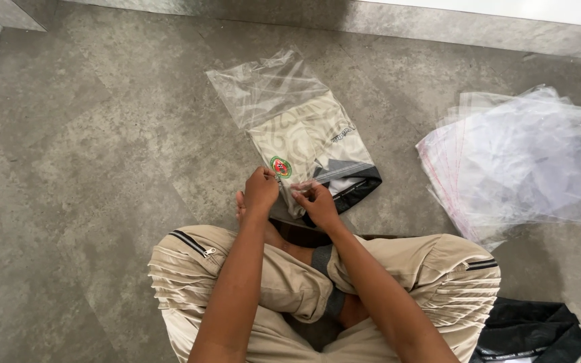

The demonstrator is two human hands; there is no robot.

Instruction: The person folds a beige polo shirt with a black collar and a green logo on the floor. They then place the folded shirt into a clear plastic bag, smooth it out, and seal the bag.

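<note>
- Two bare hands were seen from above, over crossed legs in beige trousers; the grey floor was spread beneath everything.
- The left hand was held at the near left corner of the clear bag; its fingers were curled and pinched on the bag's edge, just below a small round green and red badge.
- The clear plastic bag was laid flat on the floor directly ahead of the knees, tilted with its empty open end pointing away; a folded cream and black garment was enclosed in its near half.
- The right hand was set just beside the left, at the same near edge; its fingertips were closed on the plastic, the thumb and forefinger pressed together.
- A stack of empty clear bags was left on the floor to the right, well apart from the hands.
- A black garment was seen at the lower right, beside the right knee.
</note>
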